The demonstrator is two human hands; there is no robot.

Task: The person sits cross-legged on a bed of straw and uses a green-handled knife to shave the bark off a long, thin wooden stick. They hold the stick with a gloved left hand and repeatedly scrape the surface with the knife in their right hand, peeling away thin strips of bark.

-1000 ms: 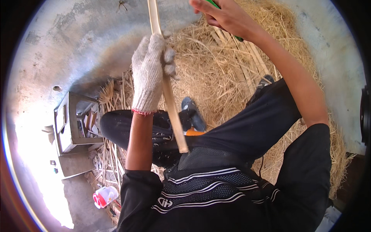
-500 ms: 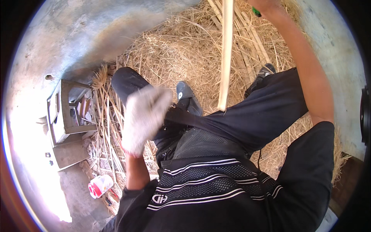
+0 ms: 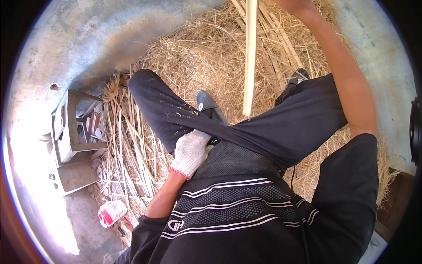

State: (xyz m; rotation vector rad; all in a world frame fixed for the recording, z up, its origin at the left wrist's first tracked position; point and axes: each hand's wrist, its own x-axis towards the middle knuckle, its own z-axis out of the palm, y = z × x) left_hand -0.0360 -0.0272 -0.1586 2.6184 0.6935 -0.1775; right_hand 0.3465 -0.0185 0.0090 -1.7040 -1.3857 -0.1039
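My left hand (image 3: 191, 150), in a white knitted glove with a red cuff edge, rests in my lap against the dark trousers (image 3: 281, 127). Its fingers are tucked down by a small black thing (image 3: 214, 141) and do not show clearly. At the top edge my bare right hand (image 3: 296, 6) is cut off by the picture, so its fingers and anything in them are hidden. Left of it, a long pale split bamboo strip (image 3: 250, 57) runs down from the top edge. The strip's lower end hangs between my legs, above the straw.
Loose straw (image 3: 198, 57) covers the floor, with bamboo strips (image 3: 281, 39) at the top. More thin strips (image 3: 132, 145) lie left of my knee. Beside them stand a wooden frame box (image 3: 74, 141) and a white-and-red tub (image 3: 112, 212). A concrete wall (image 3: 110, 35) curves behind.
My left hand has dropped from above my thigh into my lap. The bamboo strip has shifted slightly left and up. A green bit by my right hand is now out of view.
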